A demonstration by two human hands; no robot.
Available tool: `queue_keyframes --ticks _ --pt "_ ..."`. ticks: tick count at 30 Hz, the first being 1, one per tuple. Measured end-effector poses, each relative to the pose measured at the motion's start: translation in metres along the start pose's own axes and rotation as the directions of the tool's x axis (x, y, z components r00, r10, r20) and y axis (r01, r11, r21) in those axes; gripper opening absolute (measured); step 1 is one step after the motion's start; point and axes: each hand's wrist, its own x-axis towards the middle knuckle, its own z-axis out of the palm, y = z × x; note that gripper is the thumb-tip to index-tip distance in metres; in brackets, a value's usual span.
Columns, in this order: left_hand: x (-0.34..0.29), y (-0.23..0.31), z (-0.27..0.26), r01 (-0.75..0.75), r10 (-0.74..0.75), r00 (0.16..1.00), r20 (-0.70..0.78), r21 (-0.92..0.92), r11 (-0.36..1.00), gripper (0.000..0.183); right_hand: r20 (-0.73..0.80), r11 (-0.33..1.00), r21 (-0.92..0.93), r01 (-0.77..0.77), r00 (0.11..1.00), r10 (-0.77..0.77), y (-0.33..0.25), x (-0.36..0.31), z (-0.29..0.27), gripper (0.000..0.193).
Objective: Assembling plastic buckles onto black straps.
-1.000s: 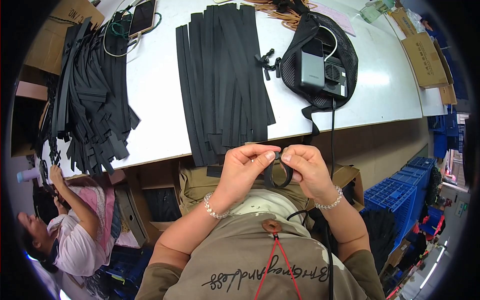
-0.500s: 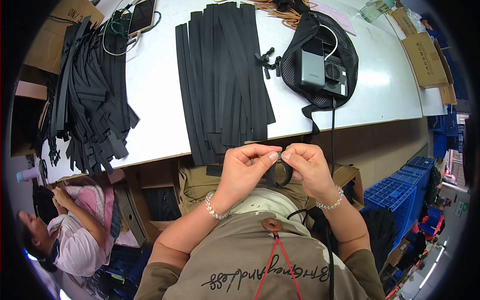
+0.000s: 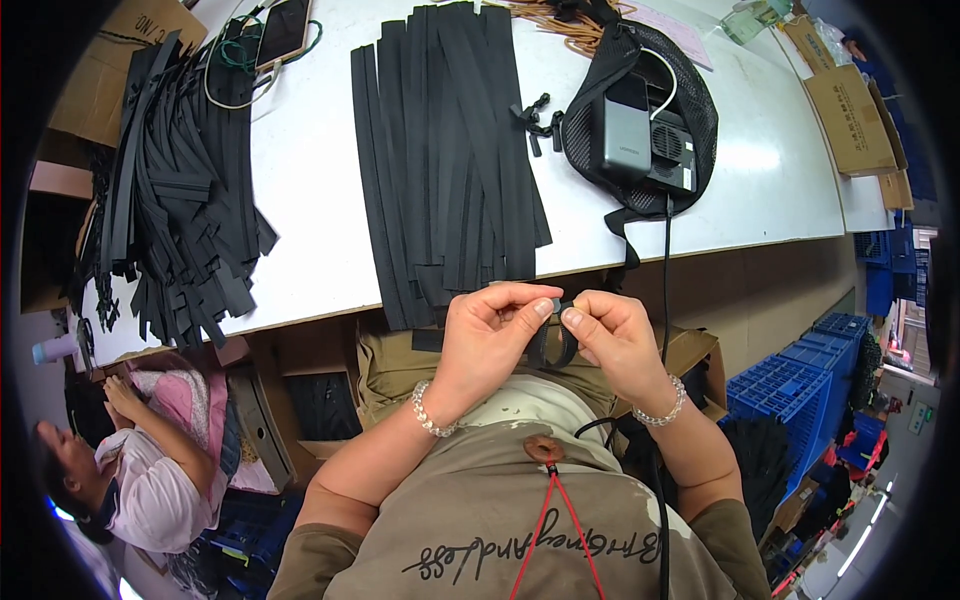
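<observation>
In front of my body, just past the table's front edge, I hold a black zipper strip (image 3: 566, 353) bent into a loop. My left hand (image 3: 488, 338) pinches one part of it between thumb and forefinger. The fingers of my right hand (image 3: 617, 340) are closed on it a little to the right, their tips close to the left ones. A short dark piece shows between the fingertips; its details are too small to make out. Beyond my hands a pile of long black zipper strips (image 3: 440, 150) lies lengthwise on the white table (image 3: 310, 180), some ends overhanging its edge.
Another heap of black strips (image 3: 185, 200) lies at the left, near a phone (image 3: 284, 32) with cables. At the right sits a black mesh bag (image 3: 695, 110) holding a grey power bank (image 3: 625, 140). Blue crates (image 3: 790, 390) stand lower right. A co-worker (image 3: 150, 470) sits at lower left.
My right fingertips have shifted slightly right and down, widening the gap between the hands. The loop of the zipper strip has changed shape a little. Both hands keep their pinch.
</observation>
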Motion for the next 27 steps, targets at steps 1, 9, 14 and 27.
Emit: queue_keyframes --ticks 1,9,14,27 --pt "0.000 0.000 0.000 0.001 -0.001 1.000 0.000 0.000 1.000 0.014 0.011 0.999 -0.041 0.013 1.000 -0.013 0.000 0.000 -0.001 0.019" --pt "0.001 0.000 -0.003 0.040 -0.038 0.998 0.045 -0.043 0.998 0.013 0.030 0.994 -0.101 0.049 0.998 -0.047 0.000 0.001 -0.001 0.021" --pt "0.000 -0.003 0.000 0.022 -0.021 0.999 0.032 -0.037 0.999 0.013 -0.020 1.000 -0.008 -0.016 1.000 0.016 -0.003 -0.001 0.002 0.021" --pt "-0.002 0.000 0.002 -0.049 0.046 0.998 -0.042 -0.093 0.994 0.015 -0.009 0.988 -0.153 0.025 1.000 -0.027 -0.004 -0.001 0.003 0.019"
